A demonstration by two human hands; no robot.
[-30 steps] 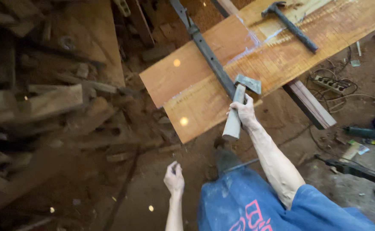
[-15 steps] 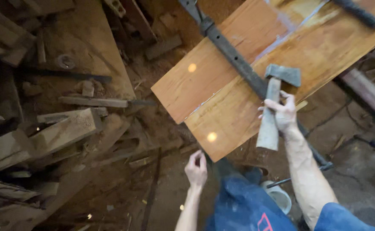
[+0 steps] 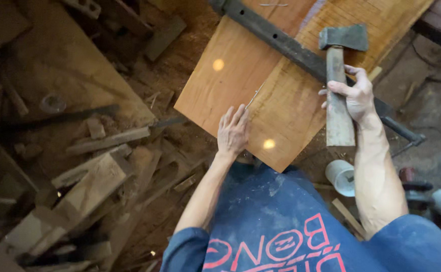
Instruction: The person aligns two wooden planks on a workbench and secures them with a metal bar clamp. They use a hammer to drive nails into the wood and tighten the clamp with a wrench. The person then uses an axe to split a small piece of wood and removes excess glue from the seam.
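The right hand (image 3: 355, 98) is clenched around the wooden handle of a hammer (image 3: 338, 75), gripping it about midway along. The hammer's grey metal head points away from the person and sits over the far right part of the board (image 3: 260, 85). The handle's butt end reaches back past the board's near right edge.

The left hand (image 3: 233, 132) lies flat and released on the board, palm down, fingers spread slightly and pointing away. It holds nothing; its fingertips rest just short of a thin nail or sliver (image 3: 254, 95) lying on the wood. The hand sits close to the board's near edge, the wrist hanging over that edge.

The board is a wide orange-brown plank, set at an angle, its near corner pointing toward the person's blue shirt (image 3: 281, 226). A dark metal bar (image 3: 281, 40) crosses it diagonally from far left to near right, passing under the hammer handle.

To the left, the ground is crowded with wood scraps (image 3: 89, 176) and offcuts. To the right, below the board's edge, a small white cup (image 3: 341, 177) stands on the floor.
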